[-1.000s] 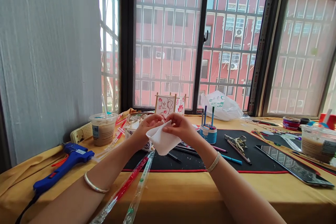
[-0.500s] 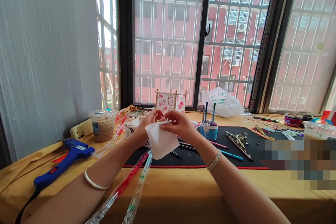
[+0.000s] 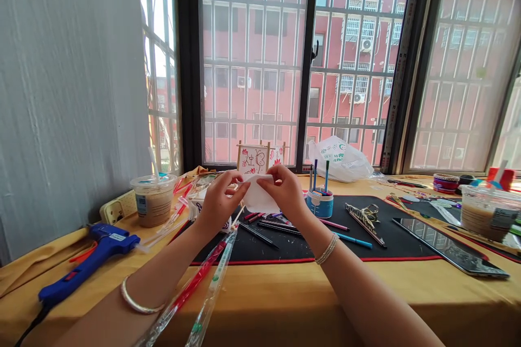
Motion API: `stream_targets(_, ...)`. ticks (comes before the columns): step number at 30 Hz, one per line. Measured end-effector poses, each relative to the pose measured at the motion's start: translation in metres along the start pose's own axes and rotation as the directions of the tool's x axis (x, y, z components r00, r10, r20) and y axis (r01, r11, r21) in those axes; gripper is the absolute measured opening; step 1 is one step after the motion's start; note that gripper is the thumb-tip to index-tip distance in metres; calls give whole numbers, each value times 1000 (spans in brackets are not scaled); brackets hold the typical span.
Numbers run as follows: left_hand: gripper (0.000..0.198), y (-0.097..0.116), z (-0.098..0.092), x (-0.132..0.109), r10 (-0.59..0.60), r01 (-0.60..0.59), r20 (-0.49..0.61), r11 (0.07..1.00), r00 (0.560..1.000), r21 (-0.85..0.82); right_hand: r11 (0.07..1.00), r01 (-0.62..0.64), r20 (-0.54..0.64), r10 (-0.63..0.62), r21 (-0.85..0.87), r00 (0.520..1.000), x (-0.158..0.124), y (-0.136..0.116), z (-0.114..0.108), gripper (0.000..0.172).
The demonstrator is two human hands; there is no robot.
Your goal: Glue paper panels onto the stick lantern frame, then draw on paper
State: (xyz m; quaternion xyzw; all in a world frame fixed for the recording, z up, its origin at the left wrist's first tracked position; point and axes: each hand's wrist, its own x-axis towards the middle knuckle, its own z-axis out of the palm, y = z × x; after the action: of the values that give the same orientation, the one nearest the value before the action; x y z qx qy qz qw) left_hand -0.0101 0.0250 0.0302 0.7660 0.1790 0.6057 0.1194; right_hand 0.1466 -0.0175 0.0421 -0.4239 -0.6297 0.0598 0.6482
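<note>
On my feed, nearest first: yellow tablecloth [image 3: 260,293] along the front edge, w/ a red wrapped strip [image 3: 203,271] lying by the L forearm and a blue glue gun [image 3: 87,260] off to the L.

Next, held up btwn both hands above the black mat [image 3: 399,252], is the white sheet [image 3: 261,198]. It's plain, thin & limp-looking, no print that I can see, pale enough to stand out vs the mat. It spans the gap btwn the hands and droops below them, upper edge a bit uneven. Surface is washed out, so tissue or thin cloth, I can't say for sure.

L hand [image 3: 223,198] pinches its L upper corner, thumb & index; R hand [image 3: 285,190] nips the R upper part the same way.

Just past: loose black pen [image 3: 260,236] on the mat, blue pen cup [image 3: 319,206] to the R. Farther, a small painted panel stand [image 3: 253,159] w/ red flowers, then barred window [image 3: 254,97].
</note>
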Motion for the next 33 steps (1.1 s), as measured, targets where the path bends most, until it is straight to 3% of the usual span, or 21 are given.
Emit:
stream_targets(14,22,6,-3,2,-35,36,-9,999,999,29,991,-33,5,33,132,999,3,-4,-5,23)
stream_targets(22,22,3,-3,4,-126,124,-19,989,992,-82,998,2,-24,-1,61,1000,5,-2,-8,18)
stream_targets(27,28,4,-4,7,-233,231,23,937,972,-262,993,107,-40,-109,-54,993,7,3,-8,15)
stream_targets(33,36,8,-1,4,-246,269,110,911,963,-312,999,-24,57,25,-22,998,0,7,1,19)
